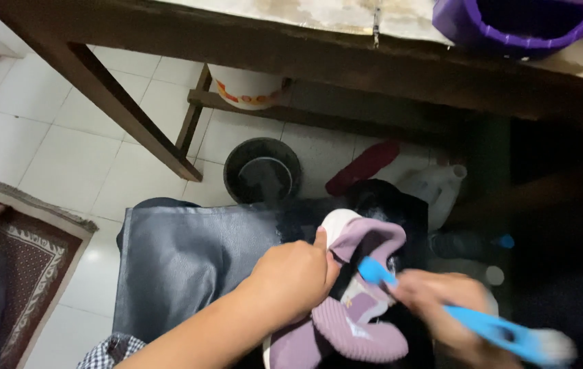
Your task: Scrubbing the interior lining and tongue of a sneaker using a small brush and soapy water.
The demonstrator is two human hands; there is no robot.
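Observation:
My left hand (293, 279) grips a mauve and white shoe (363, 239) by its heel, holding it over my lap. The shoe's knit upper (353, 335) spreads toward the bottom edge. My right hand (442, 304), blurred by motion, holds a blue brush (489, 328) whose head (373, 271) rests against the shoe's opening. A grey sheet (189, 260) covers my lap under the shoe.
A dark wooden table (346, 58) spans the top, with a purple tub (517, 24) on it. Beneath it are a white bucket (245, 87), a black pot (262, 171), a red object (363, 166) and a white jug (435, 188). A patterned rug (24, 263) lies left.

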